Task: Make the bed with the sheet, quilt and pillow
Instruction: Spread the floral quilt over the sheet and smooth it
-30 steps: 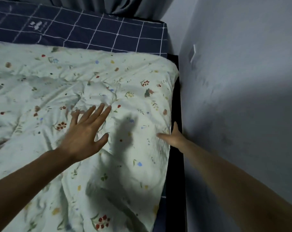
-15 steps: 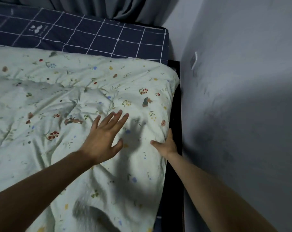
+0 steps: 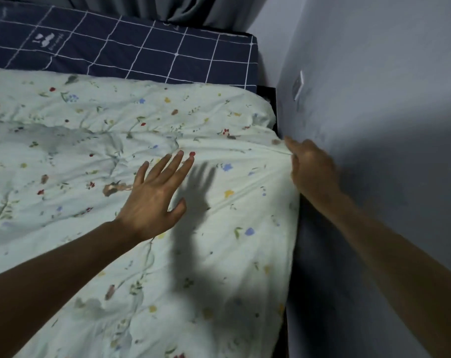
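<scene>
A: Left hand (image 3: pixel 152 195)?
B: I see it flat, fingers spread, pressing the quilt (image 3: pixel 95 161) on the bed.
A: Right hand (image 3: pixel 312 169)?
B: Pinching the quilt's edge beside the wall (image 3: pixel 374 99).

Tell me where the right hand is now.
In the head view the right hand is at the right edge of the floral quilt, beside the grey wall, pinching the fabric.
</scene>
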